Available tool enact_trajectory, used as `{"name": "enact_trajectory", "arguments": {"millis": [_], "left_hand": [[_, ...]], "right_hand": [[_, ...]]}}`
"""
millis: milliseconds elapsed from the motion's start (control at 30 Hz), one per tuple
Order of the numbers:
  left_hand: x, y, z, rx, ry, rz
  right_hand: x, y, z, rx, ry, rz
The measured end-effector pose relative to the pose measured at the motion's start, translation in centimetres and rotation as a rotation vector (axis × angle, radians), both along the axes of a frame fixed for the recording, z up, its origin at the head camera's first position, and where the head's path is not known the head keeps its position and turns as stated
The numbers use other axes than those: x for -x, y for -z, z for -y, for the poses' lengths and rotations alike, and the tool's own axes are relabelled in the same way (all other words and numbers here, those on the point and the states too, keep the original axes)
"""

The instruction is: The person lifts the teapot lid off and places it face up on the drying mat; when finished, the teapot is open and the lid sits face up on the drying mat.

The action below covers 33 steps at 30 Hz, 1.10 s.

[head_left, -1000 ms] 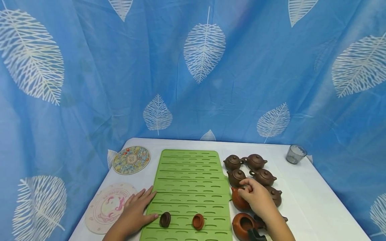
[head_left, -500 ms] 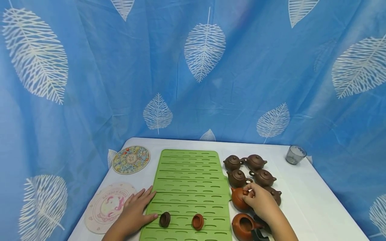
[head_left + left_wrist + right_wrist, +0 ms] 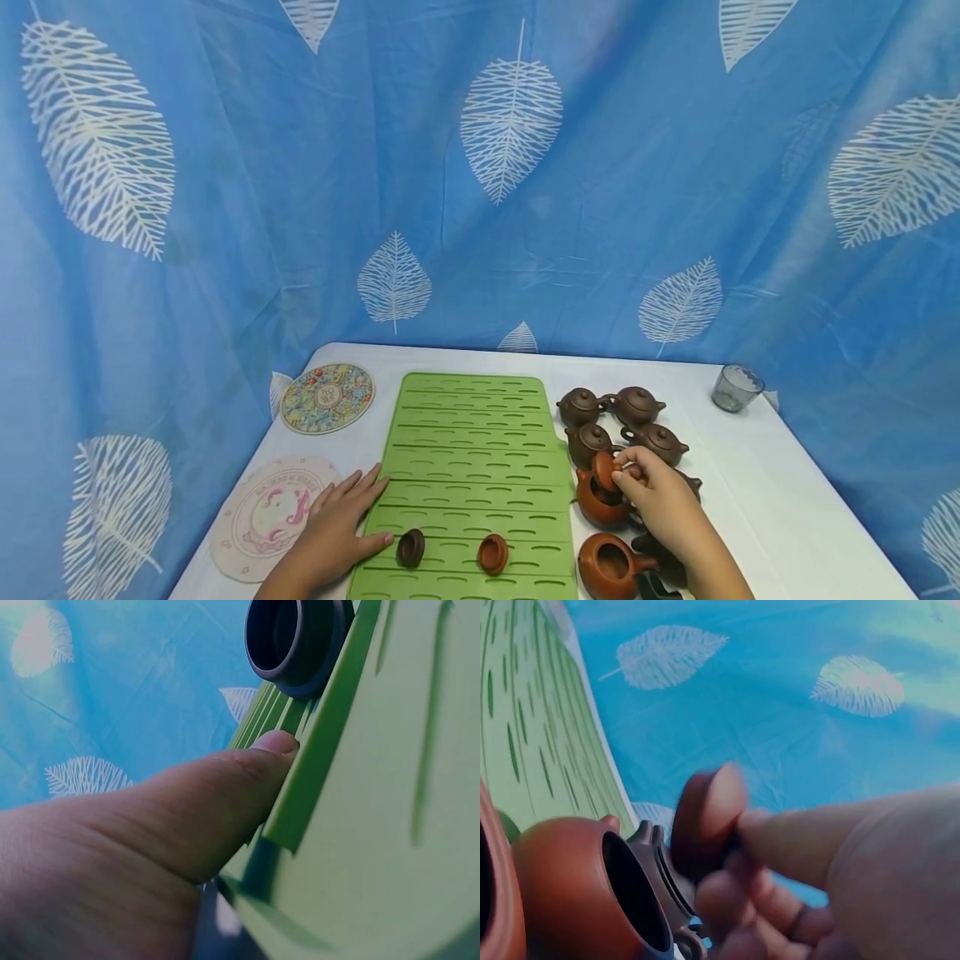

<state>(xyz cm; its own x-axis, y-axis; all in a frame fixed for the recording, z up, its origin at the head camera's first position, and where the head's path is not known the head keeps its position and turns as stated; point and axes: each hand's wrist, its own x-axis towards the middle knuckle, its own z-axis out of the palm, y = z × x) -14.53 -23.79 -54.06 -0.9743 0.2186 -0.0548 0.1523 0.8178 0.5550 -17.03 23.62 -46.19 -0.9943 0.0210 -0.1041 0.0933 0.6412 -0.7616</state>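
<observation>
My right hand (image 3: pixel 658 492) pinches the knob of a reddish-brown teapot lid (image 3: pixel 603 471), tilted just over its teapot (image 3: pixel 600 510). That pot's dark opening shows in the right wrist view, with the lid (image 3: pixel 709 814) apart from it. Nearer me stands a second reddish-brown teapot (image 3: pixel 600 575), lidless. My left hand (image 3: pixel 333 533) lies with spread fingers along the left edge of the green ridged mat (image 3: pixel 472 467). Two upturned lids rest on the mat: a dark brown lid (image 3: pixel 411 547) close to my left thumb, and a reddish-brown lid (image 3: pixel 492 553) further right.
Several dark brown teapots, such as the back-row teapot (image 3: pixel 636 406), crowd the mat's right side, all lidded where visible. A clear glass (image 3: pixel 737 388) stands at the back right. On the left lie a patterned round coaster (image 3: pixel 327 398) and a pink-and-white round mat (image 3: pixel 262 517).
My right hand reached the reddish-brown teapot's knob, took hold of it and lifted the lid off, baring the opening. The left hand stayed in place.
</observation>
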Motion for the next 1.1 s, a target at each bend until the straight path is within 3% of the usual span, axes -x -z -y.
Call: {"name": "enact_trajectory", "arguments": {"millis": [233,500,800,1100], "left_hand": [[0.1,0.0,0.0,0.001,0.008,-0.009],[0.1,0.0,0.0,0.003,-0.002,0.000],[0.0,-0.1,0.0,-0.002,-0.005,-0.007],[0.0,-0.3,0.0,0.000,0.000,-0.004]], "right_hand": [[0.2,0.6,-0.5,0.461,-0.043,0.041],[0.3,1.7,-1.0,0.762,-0.196,0.093],[0.5,2.5,-1.1,0.824,-0.186,0.231],[0.7,2.9,-0.9,0.847,-0.149,0.256]]}}
